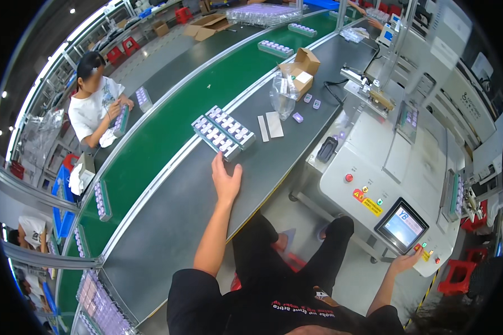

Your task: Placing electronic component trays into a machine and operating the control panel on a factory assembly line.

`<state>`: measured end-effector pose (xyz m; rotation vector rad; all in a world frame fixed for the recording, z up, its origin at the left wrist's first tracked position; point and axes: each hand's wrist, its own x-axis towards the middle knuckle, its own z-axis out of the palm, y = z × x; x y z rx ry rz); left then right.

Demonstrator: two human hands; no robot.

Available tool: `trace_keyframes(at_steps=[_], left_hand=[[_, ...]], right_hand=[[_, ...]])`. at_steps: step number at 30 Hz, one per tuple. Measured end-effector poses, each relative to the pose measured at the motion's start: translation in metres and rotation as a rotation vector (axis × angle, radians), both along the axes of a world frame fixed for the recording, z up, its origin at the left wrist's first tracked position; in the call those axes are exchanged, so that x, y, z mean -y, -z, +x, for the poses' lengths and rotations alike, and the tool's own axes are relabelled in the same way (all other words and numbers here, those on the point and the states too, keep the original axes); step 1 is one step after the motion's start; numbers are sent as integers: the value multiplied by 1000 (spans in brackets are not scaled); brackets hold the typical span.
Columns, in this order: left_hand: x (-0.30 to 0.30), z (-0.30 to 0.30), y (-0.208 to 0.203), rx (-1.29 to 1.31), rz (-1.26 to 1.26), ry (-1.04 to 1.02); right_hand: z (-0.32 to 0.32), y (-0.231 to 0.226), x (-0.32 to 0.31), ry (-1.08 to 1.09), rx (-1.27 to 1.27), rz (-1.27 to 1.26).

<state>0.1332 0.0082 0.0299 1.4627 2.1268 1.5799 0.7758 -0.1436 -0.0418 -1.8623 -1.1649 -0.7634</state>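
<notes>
Straight ahead of my left hand [227,181], two long trays [223,131] lie side by side, loaded with rows of small white-and-lilac parts, and my fingertips are right at their near corner! That hand is loosely spread, thumb standing out to the side. The trays rest on the dark grey surface [173,223], their far end up against the edge of the green conveyor belt [207,92].

Over to my right hand [406,261]: fingers extended, palm unclenched, right by the control buttons [423,245] of the white machine [341,195]; whether one is being pressed, I can't tell. Just ahead of that hand, a touchscreen [402,225] glows.

Beyond my left hand and to its right come two flat white cards [274,124], a few loose lilac parts [298,118], a clear plastic bag [283,97] and, farther out, an opened cardboard box [306,64]. Left of my left hand, another loaded tray [102,200] sits on the belt, and farther off, across it, a co-worker in a white shirt [98,106] holds a tray too!
</notes>
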Motion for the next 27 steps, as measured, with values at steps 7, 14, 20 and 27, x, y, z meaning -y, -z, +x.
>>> trace_keyframes(at_steps=[7, 14, 20, 27], left_hand=[[0, -8, 6, -47, 1, 20], [1, -13, 9, -33, 8, 59], [0, -12, 6, -28, -7, 60], [2, -12, 5, -41, -7, 45]], right_hand=[[-6, 2, 0, 35, -19, -12], [-9, -1, 0, 26, -27, -17], [-11, -2, 1, 3, -31, -6], [-15, -4, -2, -8, -16, 11]])
